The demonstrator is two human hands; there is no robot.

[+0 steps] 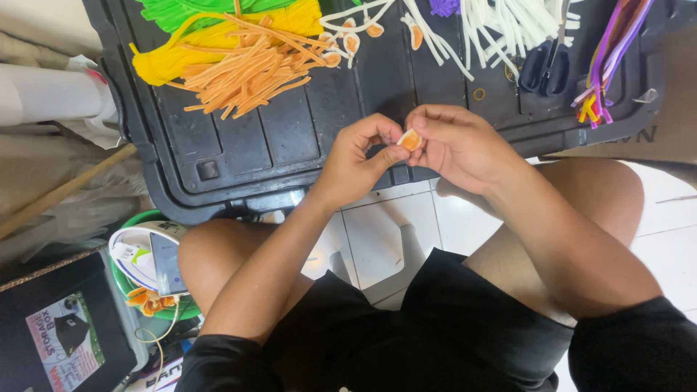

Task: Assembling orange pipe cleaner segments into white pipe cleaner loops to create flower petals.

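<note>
Left hand point(356, 156), right hand point(454, 141): fingers of both pinching orange-white petal point(410, 139) between them.

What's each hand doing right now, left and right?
Left hand: closed, fingertips pinching the small orange-and-white piece.
Right hand: closed, pinching the same piece from the other side.

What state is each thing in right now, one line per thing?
left hand: pinching the small orange and white piece
right hand: pinching the same piece
small orange and white piece: held between both hands
orange strips: loose pile on the black lid
scissors: closed, lying flat
black lid: flat, used as a work surface
</note>
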